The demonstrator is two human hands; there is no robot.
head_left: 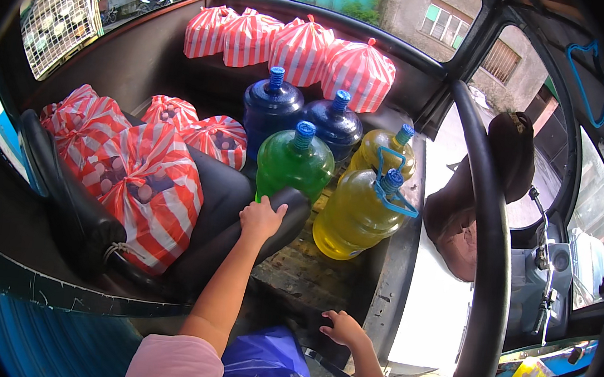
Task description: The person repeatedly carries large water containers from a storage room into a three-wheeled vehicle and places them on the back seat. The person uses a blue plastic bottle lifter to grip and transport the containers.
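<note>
Resting on the front end of a black padded seat (227,250) is my left hand (262,219), its fingers spread over the padding. Beyond it stands a green water jug (295,165) with a blue cap. Two dark blue jugs (271,114) are behind that one, and two yellow jugs (358,218) with blue caps stand to the right. One yellow jug has a blue carrying handle (400,203). My right hand (343,328) hangs lower right, fingers loosely bent and apart, nothing in it. Red-and-white striped bags (154,190) of bottles lie on the seat at left.
Several striped bags (300,48) line the back ledge. A black padded bar (481,240) rises between the cabin and a motorcycle with a brown seat (448,241) and handlebar (543,260). Worn floorboards (309,275) lie under the jugs. Purple-blue fabric (265,365) is below my arms.
</note>
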